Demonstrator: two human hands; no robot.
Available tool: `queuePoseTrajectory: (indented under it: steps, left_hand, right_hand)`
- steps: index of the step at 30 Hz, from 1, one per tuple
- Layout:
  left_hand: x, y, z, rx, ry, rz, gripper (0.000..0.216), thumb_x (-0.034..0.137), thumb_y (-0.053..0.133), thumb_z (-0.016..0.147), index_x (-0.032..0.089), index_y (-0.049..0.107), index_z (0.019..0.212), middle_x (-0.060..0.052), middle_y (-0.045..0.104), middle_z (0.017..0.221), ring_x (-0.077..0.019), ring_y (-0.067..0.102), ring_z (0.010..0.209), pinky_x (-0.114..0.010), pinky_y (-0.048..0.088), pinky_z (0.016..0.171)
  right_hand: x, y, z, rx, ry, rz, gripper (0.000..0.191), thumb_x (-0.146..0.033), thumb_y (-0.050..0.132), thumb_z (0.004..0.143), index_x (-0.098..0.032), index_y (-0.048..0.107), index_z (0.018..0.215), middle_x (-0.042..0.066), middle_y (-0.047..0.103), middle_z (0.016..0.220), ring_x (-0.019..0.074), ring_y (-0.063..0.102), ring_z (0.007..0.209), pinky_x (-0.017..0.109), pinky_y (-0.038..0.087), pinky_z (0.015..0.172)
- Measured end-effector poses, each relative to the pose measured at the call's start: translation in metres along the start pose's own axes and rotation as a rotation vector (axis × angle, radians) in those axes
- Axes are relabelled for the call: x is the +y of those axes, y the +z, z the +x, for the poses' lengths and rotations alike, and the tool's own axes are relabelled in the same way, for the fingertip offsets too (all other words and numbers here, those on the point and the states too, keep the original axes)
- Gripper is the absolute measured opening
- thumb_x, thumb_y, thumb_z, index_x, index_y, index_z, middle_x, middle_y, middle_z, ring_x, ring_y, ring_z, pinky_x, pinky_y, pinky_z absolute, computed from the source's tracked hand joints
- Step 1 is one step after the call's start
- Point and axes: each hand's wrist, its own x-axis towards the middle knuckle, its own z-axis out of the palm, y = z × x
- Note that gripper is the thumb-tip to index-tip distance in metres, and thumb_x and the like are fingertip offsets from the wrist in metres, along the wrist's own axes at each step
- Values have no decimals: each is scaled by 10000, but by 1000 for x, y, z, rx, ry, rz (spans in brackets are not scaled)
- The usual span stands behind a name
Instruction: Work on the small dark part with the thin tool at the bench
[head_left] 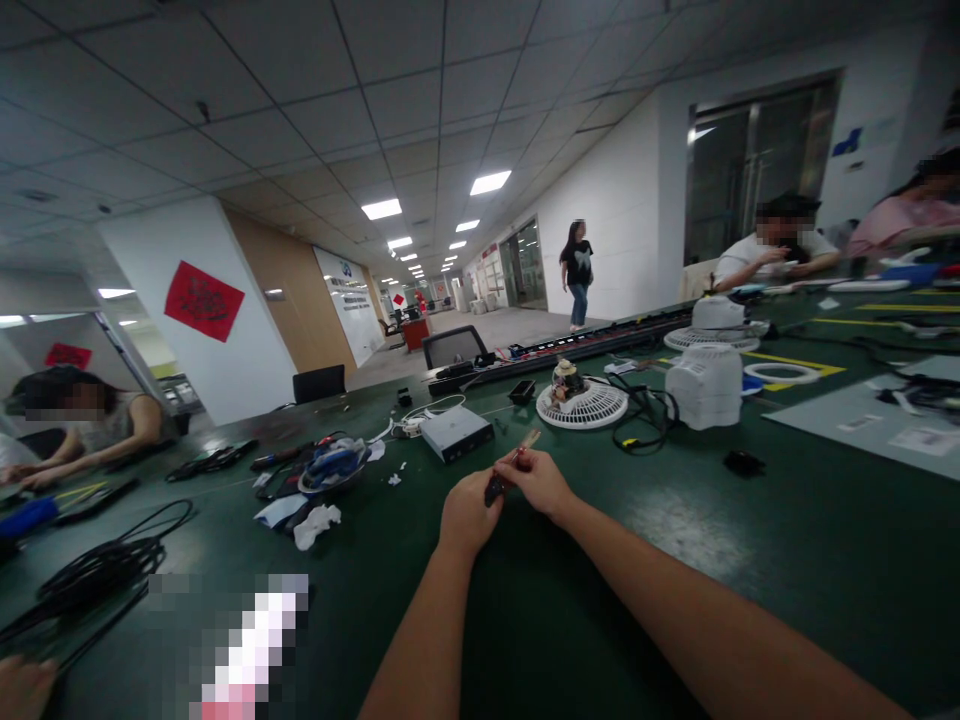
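Note:
Both my hands meet over the dark green table (675, 560), a little in front of me. My left hand (466, 515) is closed on a small black part (493, 489). My right hand (541, 481) is closed on a thin tool with a red handle (523, 449), its pale tip pointing up and away. The tool's lower end touches the black part between the two hands. Just beyond the hands lies a grey box (456, 432), and to its right a white fan grille (582, 403) with a motor on it.
A white fan housing (704, 383) and a black cable (646, 410) lie at the right. A blue device (333, 466), white scraps and black cables (97, 575) lie at the left. People sit at the table's left and far right; another person walks in the corridor.

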Motion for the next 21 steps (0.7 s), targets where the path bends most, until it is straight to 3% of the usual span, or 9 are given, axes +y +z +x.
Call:
queuePoseTrajectory:
  steps: [6,10,16,21]
  left_hand:
    - [-1,-1,0,19,18,-18,372,198,545,835,234,591,1202,-48,666,1071,-194,611,998,-304,470,904]
    - [-1,0,-1,21,10,-1,340,185,560,818,237,610,1151,-40,666,1047,-189,611,976,-295,473,883]
    - [-1,3,-2,6,11,28,208,196,565,817,226,644,1007,-32,668,971,-181,614,910,-281,473,825]
    - [-3,4,-1,22,15,13,242,204,560,826,234,631,1056,-28,667,992,-174,610,911,-273,464,815]
  right_hand:
    - [0,-2,0,20,19,9,329,-458,719,663,-145,689,763,52,706,712,189,642,662,334,521,685]
    - [-1,-3,0,-1,15,-10,341,-450,731,656,-136,702,785,55,709,731,186,642,690,338,510,725]
    - [-2,-5,-3,-13,70,60,360,-470,749,635,-142,676,764,25,675,668,162,608,609,312,494,630]
    - [-3,-2,-4,-27,58,34,350,-451,741,640,-134,702,784,28,682,673,161,609,615,315,499,662]
